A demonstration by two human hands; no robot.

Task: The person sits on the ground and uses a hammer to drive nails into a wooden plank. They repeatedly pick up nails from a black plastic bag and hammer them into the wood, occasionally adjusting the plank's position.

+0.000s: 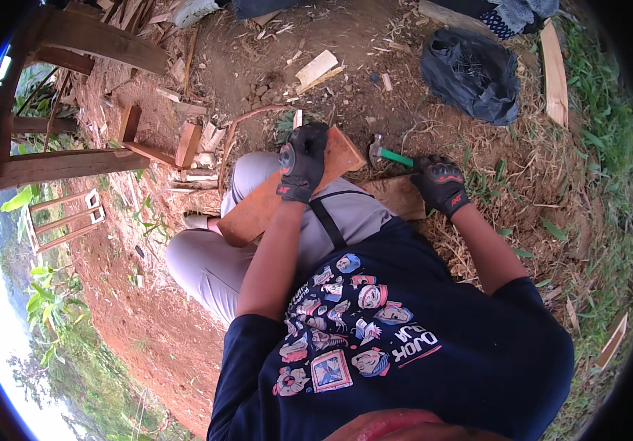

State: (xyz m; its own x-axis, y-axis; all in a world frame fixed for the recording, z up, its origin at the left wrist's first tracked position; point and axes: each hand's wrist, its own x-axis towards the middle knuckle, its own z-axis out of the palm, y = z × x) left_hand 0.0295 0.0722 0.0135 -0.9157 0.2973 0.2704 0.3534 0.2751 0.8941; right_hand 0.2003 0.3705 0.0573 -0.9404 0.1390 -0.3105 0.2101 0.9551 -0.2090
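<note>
My left hand (303,162), in a dark glove, is closed over the upper edge of a reddish-brown wooden board (246,215). The board lies slanted across my lap, its far end pointing up and right. Its fingertips are partly hidden, so I cannot tell if a small thing is also pinched there. My right hand (438,184), gloved too, is wrapped round the green handle of a hammer (396,156). The hammer's metal head points left, just off the board's far end. Beneath the hammer and right hand, a thick wooden plank (396,195) rests on the ground.
A black plastic bag (470,77) with thin pieces inside lies far right. Joined wooden pieces (156,152) and wooden beams (59,167) stand on the left. Offcuts (316,68) litter the soil. Another person's shoe (195,10) shows at the top edge.
</note>
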